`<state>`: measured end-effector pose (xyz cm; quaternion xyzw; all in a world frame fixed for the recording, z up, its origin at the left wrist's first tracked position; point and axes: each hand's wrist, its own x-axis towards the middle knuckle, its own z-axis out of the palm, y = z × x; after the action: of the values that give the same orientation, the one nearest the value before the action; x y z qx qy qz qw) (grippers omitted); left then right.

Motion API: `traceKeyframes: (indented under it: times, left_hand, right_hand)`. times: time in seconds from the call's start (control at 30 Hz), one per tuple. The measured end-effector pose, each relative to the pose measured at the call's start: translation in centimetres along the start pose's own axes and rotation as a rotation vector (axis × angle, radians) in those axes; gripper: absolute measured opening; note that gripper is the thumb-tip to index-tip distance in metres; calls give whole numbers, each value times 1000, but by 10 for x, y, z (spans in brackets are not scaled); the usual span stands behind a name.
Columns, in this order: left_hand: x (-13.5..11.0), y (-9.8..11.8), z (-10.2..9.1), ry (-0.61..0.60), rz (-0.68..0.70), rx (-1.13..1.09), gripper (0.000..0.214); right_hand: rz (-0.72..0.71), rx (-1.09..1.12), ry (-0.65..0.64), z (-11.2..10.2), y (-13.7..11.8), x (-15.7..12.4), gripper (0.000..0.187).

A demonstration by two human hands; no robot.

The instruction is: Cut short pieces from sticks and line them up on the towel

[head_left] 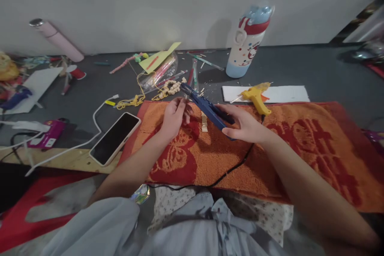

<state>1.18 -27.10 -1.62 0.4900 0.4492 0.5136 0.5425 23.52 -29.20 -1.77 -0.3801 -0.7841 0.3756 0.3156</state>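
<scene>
My right hand (pixel 243 125) is closed around the handles of blue pliers (pixel 204 106), whose jaws point up and left. My left hand (pixel 175 117) is pinched on a small thin stick right at the pliers' jaws. Just below the jaws, a short stack of cut wooden stick pieces (pixel 204 122) lies on the orange and red towel (pixel 300 144). Both hands hover over the towel's upper middle.
A yellow glue gun (pixel 255 97) rests on a white sheet (pixel 285 93), its black cord running down the towel. A water bottle (pixel 247 42) stands behind. A phone (pixel 115 137) with a white cable lies left. Craft sticks, yellow string and a plastic bag lie beyond.
</scene>
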Motion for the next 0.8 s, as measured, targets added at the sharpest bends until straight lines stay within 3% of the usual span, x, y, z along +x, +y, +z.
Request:
traceKeyframes:
  times: [0.23, 0.47, 0.8]
  left_hand:
    - [6, -9, -4, 29, 51, 89, 29]
    - [7, -8, -6, 7, 92, 174, 28]
    - [4, 3, -6, 25, 70, 271, 26]
  right_hand:
    - [-112, -154, -41, -1, -6, 5, 70]
    - [-59, -152, -61, -1, -3, -1, 66]
    - [-94, -104, -75, -1, -4, -3, 62]
